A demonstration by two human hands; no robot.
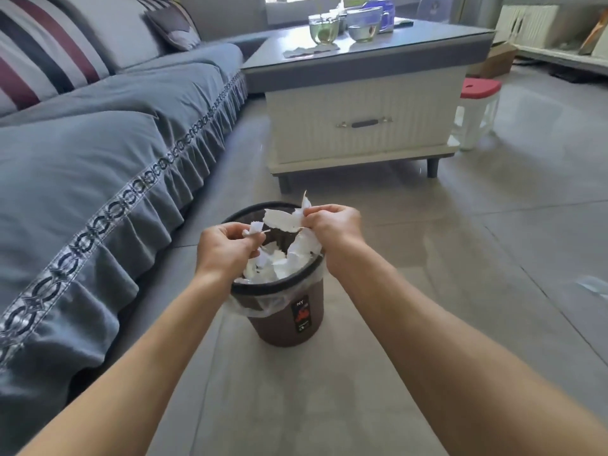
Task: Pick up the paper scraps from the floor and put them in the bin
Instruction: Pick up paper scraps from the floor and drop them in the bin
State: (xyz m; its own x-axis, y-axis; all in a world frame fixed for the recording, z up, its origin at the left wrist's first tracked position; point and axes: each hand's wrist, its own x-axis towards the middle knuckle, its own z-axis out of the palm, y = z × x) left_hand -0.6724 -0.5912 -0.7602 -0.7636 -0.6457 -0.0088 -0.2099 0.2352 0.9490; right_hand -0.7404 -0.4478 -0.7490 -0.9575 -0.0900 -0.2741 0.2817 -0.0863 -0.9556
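The bin [286, 311] stood on the grey tiled floor [460, 258] in the lane between the sofa [108, 166] and the counter [362, 103], a low unit with a dark top and a white drawer front. The sofa's frilled cover hung close on the bin's left; the counter's near edge and leg stood just beyond it. To the right the floor ran wide and open, with one pale scrap-like patch [592, 287] near the frame's right edge, too blurred to name for certain.

Both hands were held over the bin's mouth. The left hand [227, 248] had its fingers curled, pinching a small paper scrap [255, 229]. The right hand [332, 225] was closed around larger torn paper scraps [283, 218] that stuck out toward the left hand and hung down toward the bin's opening.

The bin was brown with a dark rim, lined with a clear plastic bag [256, 304] folded over its edge, and a label showed on its front. White paper pieces [273, 266] lay heaped inside it, near the rim.

A white stool with a red seat [477, 110] stood beside the counter's right end. Glass cups [325, 29] and a flat white paper [309, 51] sat on the counter.
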